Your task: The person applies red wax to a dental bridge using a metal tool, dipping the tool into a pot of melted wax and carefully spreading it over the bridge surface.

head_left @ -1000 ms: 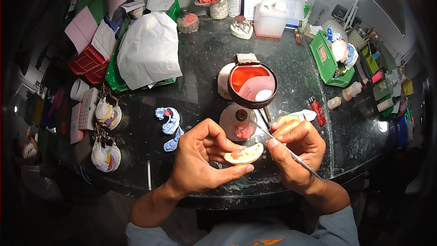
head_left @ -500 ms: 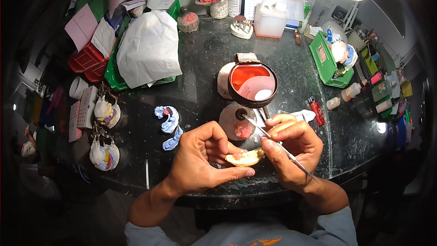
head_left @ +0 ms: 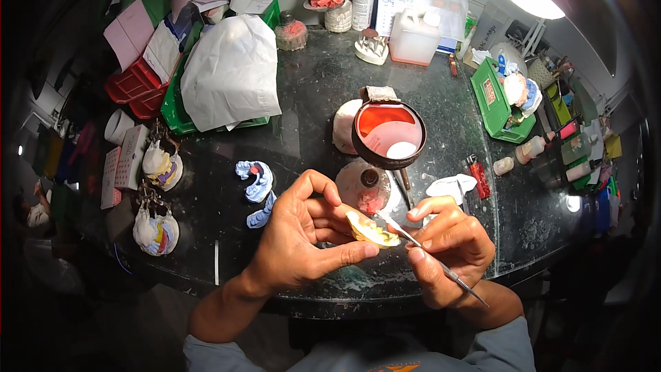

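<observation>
Between the thumb and fingers of my left hand (head_left: 296, 241) is a pale yellow dental cast (head_left: 372, 231), tilted with its toothed side toward the right. My right hand (head_left: 451, 248) grips a thin metal wax carver (head_left: 444, 269) like a pen. The carver's upper tip is near the cast's right end; whether they touch I cannot tell. Just beyond both hands stands a round pale burner (head_left: 351, 182) with a dark cap and a pink lump of wax on it. Behind that, a dark round pan (head_left: 421, 155) holds glossy red and pink wax.
Blue impression pieces (head_left: 256, 182) lie left of my hands. Articulated models (head_left: 157, 227) stand farther left. To the right are a red lighter (head_left: 478, 176), a crumpled white cloth (head_left: 451, 186) and a green tray (head_left: 499, 114) with models. A plastic jug (head_left: 414, 41) stands at the back.
The cast has been tipped so its toothed side turns rightward. My right hand has drawn the carver's tip back from the burner down toward the cast. The view has shifted slightly.
</observation>
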The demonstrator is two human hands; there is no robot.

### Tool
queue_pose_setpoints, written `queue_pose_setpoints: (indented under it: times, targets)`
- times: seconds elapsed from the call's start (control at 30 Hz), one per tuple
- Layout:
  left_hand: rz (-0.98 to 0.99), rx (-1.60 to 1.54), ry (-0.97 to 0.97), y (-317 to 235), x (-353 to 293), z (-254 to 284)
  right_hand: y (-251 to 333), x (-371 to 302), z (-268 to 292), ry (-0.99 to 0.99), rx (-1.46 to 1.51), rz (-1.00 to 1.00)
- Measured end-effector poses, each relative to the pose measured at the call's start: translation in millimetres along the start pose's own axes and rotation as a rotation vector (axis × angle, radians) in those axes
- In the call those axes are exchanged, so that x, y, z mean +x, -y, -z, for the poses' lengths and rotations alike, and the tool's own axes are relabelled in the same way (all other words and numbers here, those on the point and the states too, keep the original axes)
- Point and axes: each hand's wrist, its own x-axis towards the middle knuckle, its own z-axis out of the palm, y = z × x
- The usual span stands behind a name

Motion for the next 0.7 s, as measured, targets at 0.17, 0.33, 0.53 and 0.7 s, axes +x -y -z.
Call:
queue_pose_setpoints:
  times: [0.17,0.33,0.53,0.7]
  targets:
    - [0.016,-0.039,-0.003,-2.5,0.4,2.4,1.1,0.3,0.3,0.068,-0.055,0.096]
    - [0.056,-0.024,0.033,-6.3,0.0,4.6,0.2,-6.7,0.5,0.044,-0.014,0.014]
    - [0.037,-0.051,0.056,-3.4,1.6,5.2,-1.6,-7.2,0.9,0.003,-0.011,0.011]
    - [0.027,-0.041,0.069,-3.3,1.8,7.3,-2.3,-5.0,0.7,0.024,-0.050,0.055]
